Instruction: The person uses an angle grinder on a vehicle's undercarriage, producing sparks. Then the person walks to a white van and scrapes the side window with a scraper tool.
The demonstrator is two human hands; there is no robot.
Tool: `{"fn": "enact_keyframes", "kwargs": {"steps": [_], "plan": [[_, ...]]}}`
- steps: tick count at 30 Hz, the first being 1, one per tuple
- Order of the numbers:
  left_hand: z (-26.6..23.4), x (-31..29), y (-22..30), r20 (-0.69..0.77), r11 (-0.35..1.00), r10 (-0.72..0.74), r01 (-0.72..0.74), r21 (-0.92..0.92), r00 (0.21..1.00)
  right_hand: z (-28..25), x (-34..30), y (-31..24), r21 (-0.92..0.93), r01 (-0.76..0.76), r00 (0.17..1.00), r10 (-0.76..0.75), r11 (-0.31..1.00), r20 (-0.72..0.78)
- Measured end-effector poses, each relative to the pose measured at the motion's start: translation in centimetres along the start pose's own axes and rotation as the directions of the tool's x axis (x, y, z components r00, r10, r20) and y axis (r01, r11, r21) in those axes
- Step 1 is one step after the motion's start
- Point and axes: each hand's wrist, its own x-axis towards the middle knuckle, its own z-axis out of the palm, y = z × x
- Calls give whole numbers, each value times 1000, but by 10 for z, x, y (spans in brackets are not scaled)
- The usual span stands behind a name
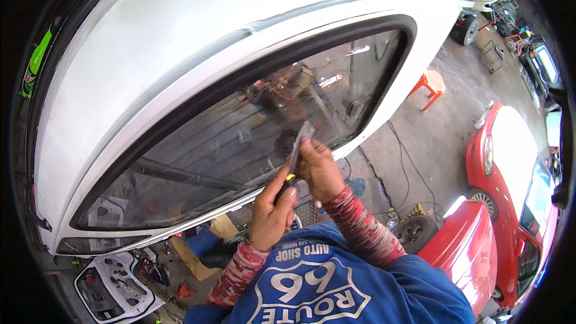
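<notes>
My left hand [270, 216] is closed round the black handle of a putty knife [306, 127], a yellow mark showing near the blade. The flat grey blade points up and away. Pinched against it near the tip are the fingers of my right hand [323, 173]. Both hands are in front of a large window [210, 144] on a white vehicle [132, 54]. A black rubber seal [264, 51] runs round the glass. Whether the tool touches the glass cannot be told; it appears held in front of it.
On the right stands a red car [480, 186]. An orange stool [429, 86] and dark cables [411, 159] are on the floor beyond the vehicle's corner. A loose wheel [415, 233] lies near my right arm. At lower left is a detached white door panel [114, 288].
</notes>
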Motion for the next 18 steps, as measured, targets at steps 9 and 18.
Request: {"fn": "enact_keyframes", "kwargs": {"steps": [9, 18], "plan": [[0, 10, 8, 44, 1000, 30, -30, 7, 999, 2, -1, -28, -232, -4, 997, -13, 973, -74], [17, 3, -5, -41, 999, -9, 7, -46, 999, -10, 2, -24, -148, -42, 999, 39, 988, -29]]}}
